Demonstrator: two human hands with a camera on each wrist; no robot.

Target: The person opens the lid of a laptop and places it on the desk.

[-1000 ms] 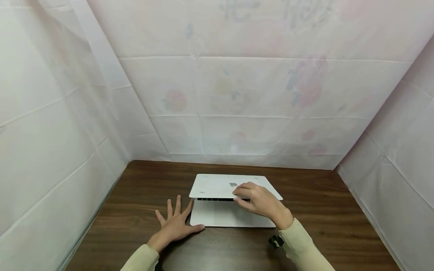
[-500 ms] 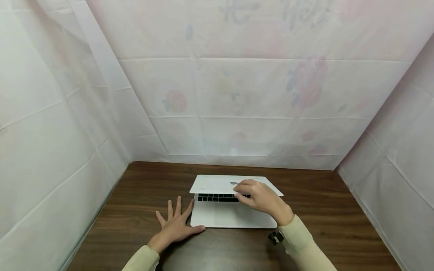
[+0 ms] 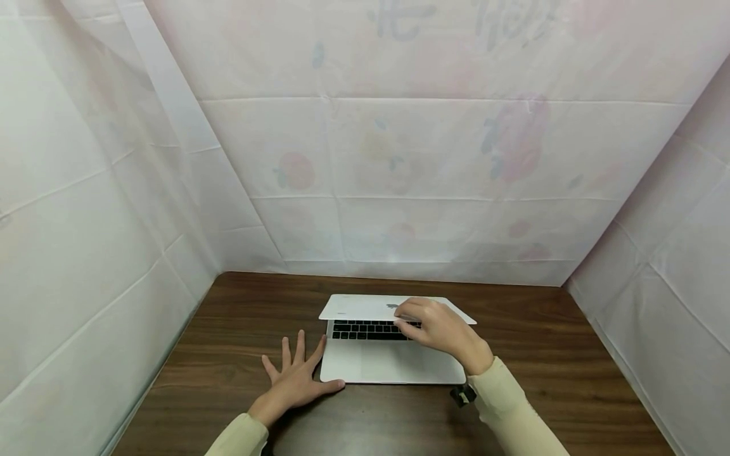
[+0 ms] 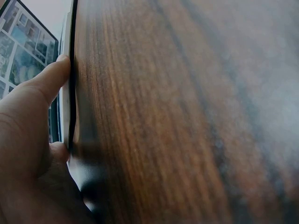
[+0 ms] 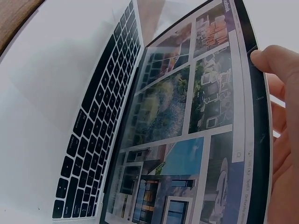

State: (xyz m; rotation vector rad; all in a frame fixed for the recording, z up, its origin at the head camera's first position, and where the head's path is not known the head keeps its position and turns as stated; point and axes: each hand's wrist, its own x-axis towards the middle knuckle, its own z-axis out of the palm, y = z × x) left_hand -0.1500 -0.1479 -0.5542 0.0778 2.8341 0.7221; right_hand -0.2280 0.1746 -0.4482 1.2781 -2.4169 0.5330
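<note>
A silver laptop point(image 3: 393, 364) lies on the brown wooden table, its lid point(image 3: 365, 306) partly raised over the black keyboard point(image 5: 110, 112). My right hand point(image 3: 436, 326) pinches the lid's front edge, thumb on the screen side and fingers on the outer side. In the right wrist view the screen point(image 5: 187, 107) is lit and shows several pictures in a grid. My left hand point(image 3: 293, 380) lies spread beside the laptop's left side, its thumb at the front left corner. The left wrist view shows the left thumb point(image 4: 51, 77) against the laptop's edge.
The wooden table point(image 3: 228, 329) reaches back to a white printed cloth point(image 3: 399, 145). More white cloth point(image 3: 85, 253) hangs along the left and right sides. A small black device point(image 3: 463, 396) sits at the right wrist.
My right hand has raised the lid further, and its edge has moved back and up. More rows of keys show now. The left hand has stayed in place.
</note>
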